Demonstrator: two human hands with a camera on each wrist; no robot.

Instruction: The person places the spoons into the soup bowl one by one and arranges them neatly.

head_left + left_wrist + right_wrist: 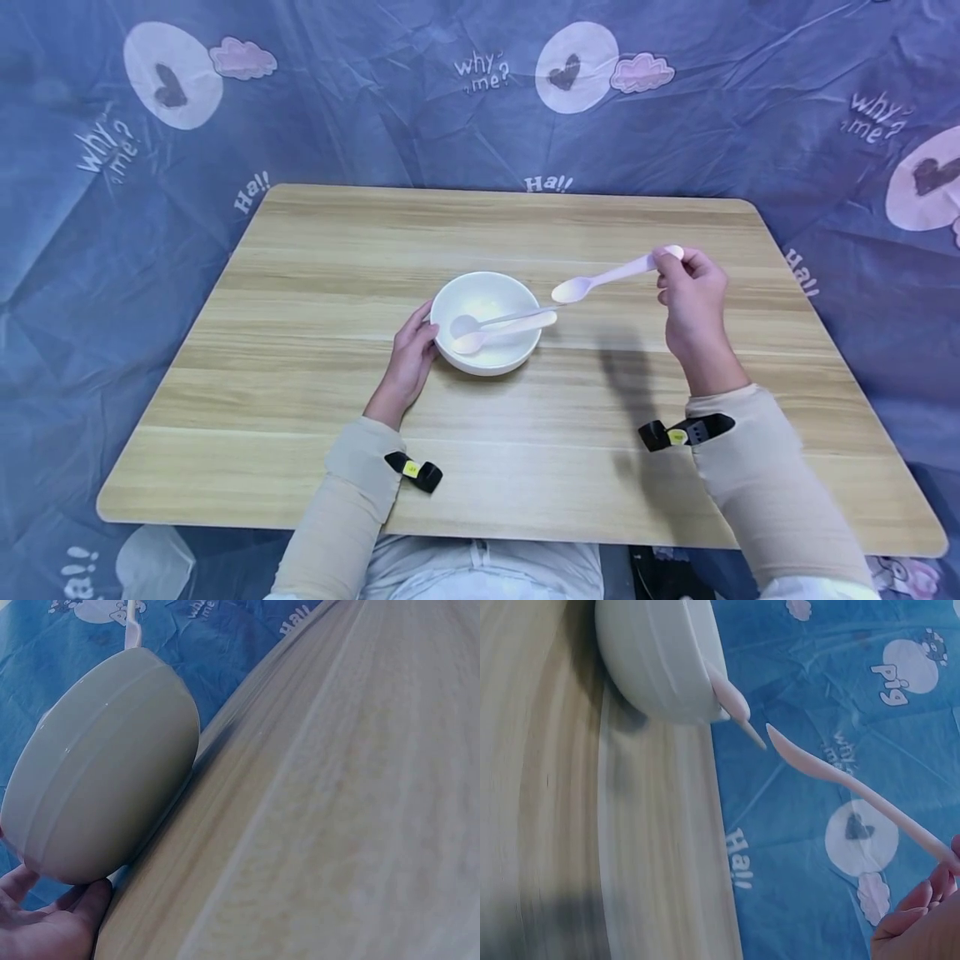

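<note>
A white bowl (483,287) stands near the middle of the table, its left side held by my left hand (411,354), thumb at the rim. In the left wrist view, fingertips touch the lower side of the bowl (112,757). Two spoons lie in the bowl, handles over its right rim: a pale pink spoon (517,325) and a thin-handled greyish spoon (465,325). My right hand (693,304) pinches another pale pink spoon (618,272) by the handle end. This spoon hangs in the air right of the bowl, its scoop pointing left, just beyond the other handles.
The wood-grain table (300,400) spreads around the bowl, with rounded corners. A blue printed cloth (375,100) hangs behind it and at the sides. Each wrist wears a black strap with a small camera, such as the right camera (655,435).
</note>
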